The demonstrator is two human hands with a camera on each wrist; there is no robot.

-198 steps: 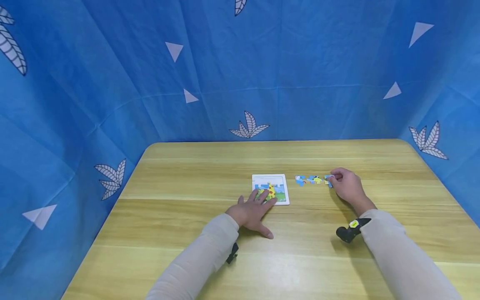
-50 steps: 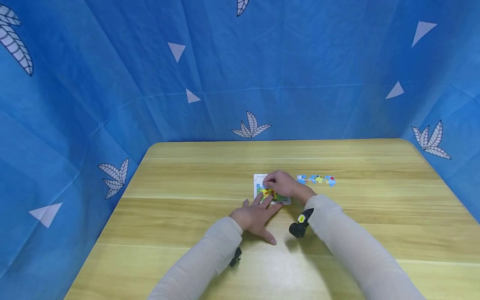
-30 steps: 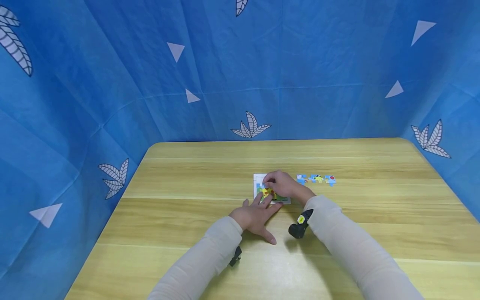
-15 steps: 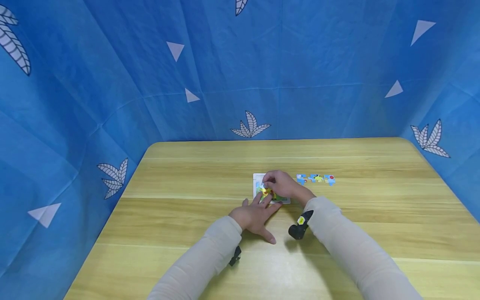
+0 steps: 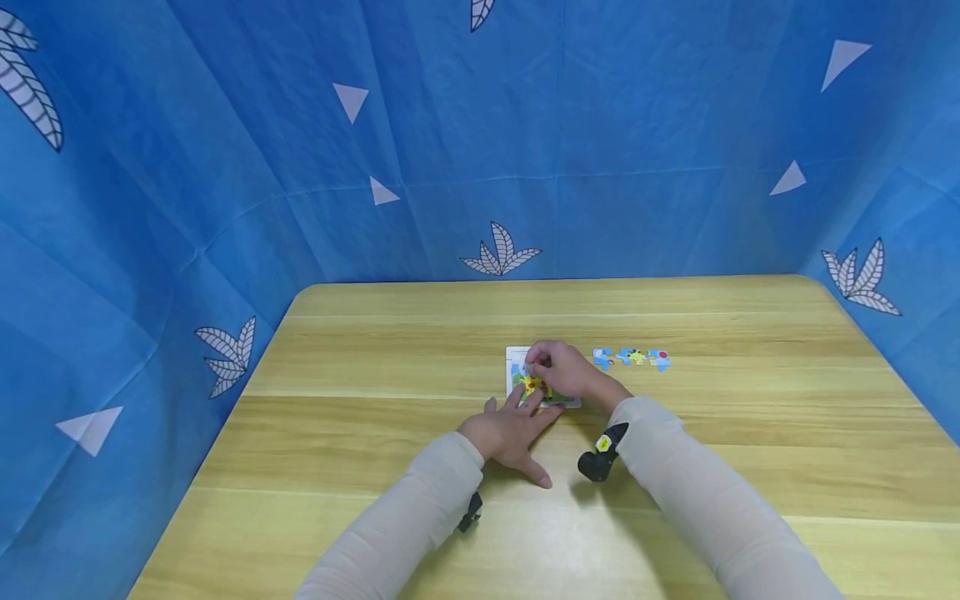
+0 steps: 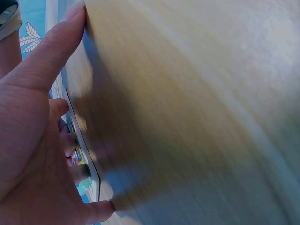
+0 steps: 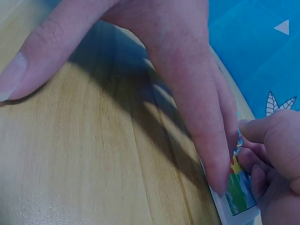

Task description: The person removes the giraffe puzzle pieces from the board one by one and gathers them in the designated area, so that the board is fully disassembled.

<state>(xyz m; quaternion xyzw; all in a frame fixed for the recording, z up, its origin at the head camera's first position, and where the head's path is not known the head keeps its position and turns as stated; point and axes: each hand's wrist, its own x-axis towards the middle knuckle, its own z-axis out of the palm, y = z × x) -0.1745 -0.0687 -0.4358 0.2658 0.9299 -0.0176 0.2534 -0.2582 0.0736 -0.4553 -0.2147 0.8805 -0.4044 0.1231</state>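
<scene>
A small jigsaw puzzle with a white frame (image 5: 513,353) lies on the table, showing a yellow giraffe with red spots on green and blue. My left hand (image 5: 507,435) spreads its fingers over the puzzle's near edge, its thumb stretched out onto the wood. In the left wrist view, some fingertips of the left hand (image 6: 42,140) rest over the frame's rim. Above the puzzle, my right hand (image 5: 564,368) pinches a light blue puzzle piece (image 5: 526,369) between thumb and forefinger, at the picture's upper part. The right hand (image 7: 281,159) covers much of the puzzle.
Right of the frame lie loose puzzle pieces in a row: a blue one (image 5: 602,358), a blue and yellow one (image 5: 636,357) and a blue one with a red dot (image 5: 660,359). A blue patterned cloth (image 5: 637,167) hangs behind the wooden table (image 5: 375,350).
Since the oldest frame, my right hand has moved left from the loose pieces to the puzzle with a piece. During the last second only that piece shifts slightly; the left hand stays put.
</scene>
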